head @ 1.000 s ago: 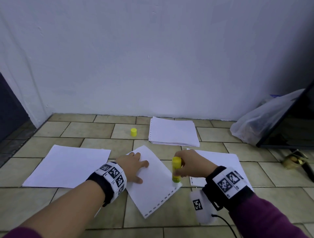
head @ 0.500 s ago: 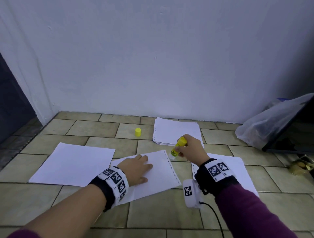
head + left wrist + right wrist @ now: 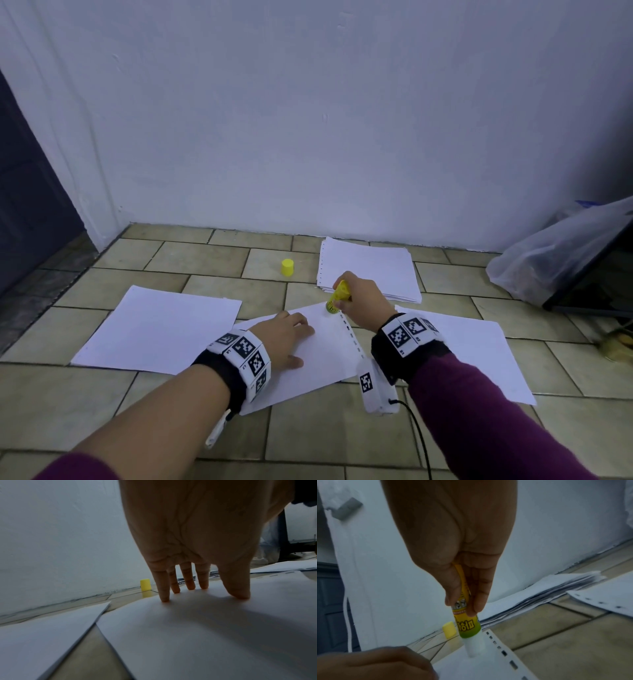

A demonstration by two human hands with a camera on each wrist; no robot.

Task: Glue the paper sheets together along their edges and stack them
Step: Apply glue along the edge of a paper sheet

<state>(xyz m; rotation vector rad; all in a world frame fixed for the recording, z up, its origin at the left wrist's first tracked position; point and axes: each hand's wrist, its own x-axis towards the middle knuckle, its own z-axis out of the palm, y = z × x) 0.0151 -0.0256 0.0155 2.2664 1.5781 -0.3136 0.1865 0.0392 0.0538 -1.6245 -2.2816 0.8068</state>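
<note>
Now right hand (image 3: 363, 301) around glue stick (image 3: 467, 620), tip on sheet (image 3: 322, 356).

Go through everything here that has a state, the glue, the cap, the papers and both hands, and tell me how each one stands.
Glue stick: uncapped, tilted, white tip on the sheet's far corner.
Yellow cap: off, standing on the floor.
Middle sheet: flat, pinned by fingers.
Paper stack: piled by the wall.
Left sheet: flat, untouched.
Right sheet: flat, untouched.
Left hand: fingers straight, pressing the middle sheet.
Right hand: grips the glue stick.
</note>
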